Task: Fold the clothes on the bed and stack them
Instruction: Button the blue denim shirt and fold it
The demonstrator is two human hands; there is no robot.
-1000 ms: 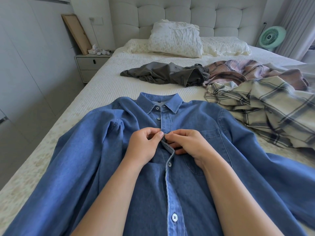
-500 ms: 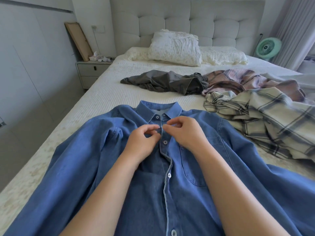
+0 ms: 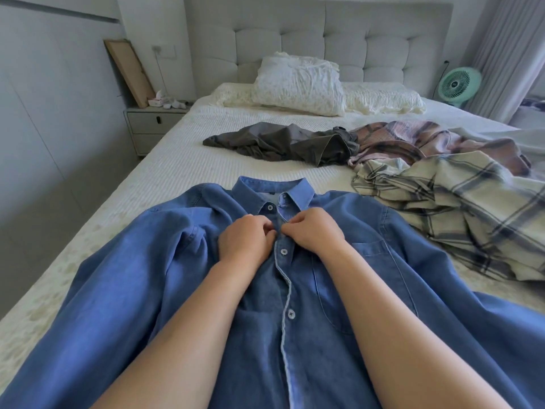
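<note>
Blue denim shirt (image 3: pixel 165 278) spread front-up on the bed (image 3: pixel 177 169), collar at 12 o'clock. Left hand (image 3: pixel 244 240) and right hand (image 3: pixel 314 231) side by side on the button placket just under the collar, fingers (image 3: pixel 267 227) curled and pinching the shirt fabric at the second button (the button itself hidden). At 1 o'clock a crumpled grey garment (image 3: pixel 283 143); at 2 o'clock a pink plaid shirt (image 3: pixel 413 140) and a cream plaid shirt (image 3: pixel 460 208), touching each other. Pillow (image 3: pixel 298 84) against the headboard.
</note>
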